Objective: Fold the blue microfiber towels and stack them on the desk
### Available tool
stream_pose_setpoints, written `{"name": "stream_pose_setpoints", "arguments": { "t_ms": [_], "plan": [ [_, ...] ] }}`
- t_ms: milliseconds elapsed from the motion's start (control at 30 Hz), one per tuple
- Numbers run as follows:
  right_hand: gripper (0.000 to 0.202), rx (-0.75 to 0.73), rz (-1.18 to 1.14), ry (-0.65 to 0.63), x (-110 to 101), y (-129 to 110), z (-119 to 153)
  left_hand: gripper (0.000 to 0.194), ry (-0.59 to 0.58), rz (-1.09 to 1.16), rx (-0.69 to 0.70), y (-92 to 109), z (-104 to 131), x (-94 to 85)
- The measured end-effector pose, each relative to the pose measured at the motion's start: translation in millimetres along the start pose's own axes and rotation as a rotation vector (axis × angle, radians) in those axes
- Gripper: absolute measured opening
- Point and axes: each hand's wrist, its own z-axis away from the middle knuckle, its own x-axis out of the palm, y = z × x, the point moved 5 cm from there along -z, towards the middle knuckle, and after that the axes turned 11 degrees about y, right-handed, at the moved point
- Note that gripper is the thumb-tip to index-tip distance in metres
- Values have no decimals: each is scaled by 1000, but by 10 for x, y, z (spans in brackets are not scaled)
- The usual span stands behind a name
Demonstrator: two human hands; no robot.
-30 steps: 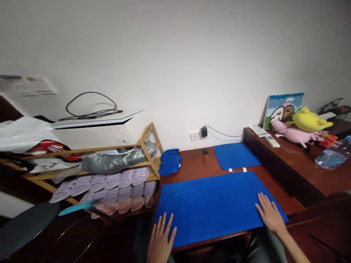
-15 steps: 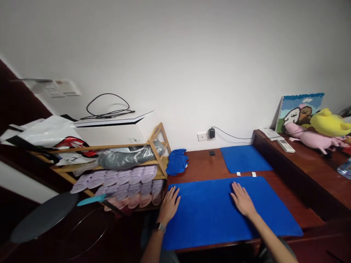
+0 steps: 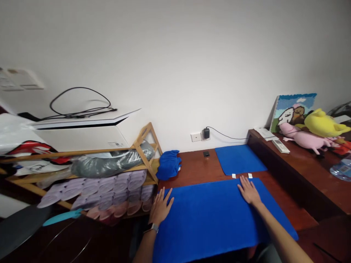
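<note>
A large blue cloth (image 3: pixel 208 219) lies spread flat on the reddish-brown wooden desk (image 3: pixel 193 166). At its left edge rests my left hand (image 3: pixel 161 207), open with fingers spread; a watch is on that wrist. My right hand (image 3: pixel 250 191) lies open near the far right part of the same cloth, palm down, fingertips at the far edge. Just beyond them is a smaller blue cloth (image 3: pixel 238 159), laid flat with two white tags along its near edge. A crumpled blue cloth (image 3: pixel 168 165) sits at the desk's far left corner. Neither hand grips anything.
Left of the desk stands a wooden rack (image 3: pixel 149 160) with lilac and pink slippers, and a white box (image 3: pixel 85 135) with a black cable on top. A raised ledge (image 3: pixel 307 171) at right carries plush toys (image 3: pixel 304 137), a remote (image 3: pixel 281 146) and a bottle (image 3: pixel 341 170).
My right hand has slid right and away from me, to the large cloth's far edge. My left hand stays by the left edge. The view has turned slightly.
</note>
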Motion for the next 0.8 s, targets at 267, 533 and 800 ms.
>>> {"name": "stream_pose_setpoints", "arguments": {
  "t_ms": [267, 533, 800],
  "plan": [
    [77, 89, 53, 36, -5, 755, -81, 63, -36, -44, -8, -12, -48, -8],
    [71, 122, 23, 91, -241, 421, -104, 64, -14, -87, 16, 35, -143, -58],
    [67, -229, -152, 32, -100, -888, 86, 61, -2, -38, 51, 154, -147, 19]
  ]
}}
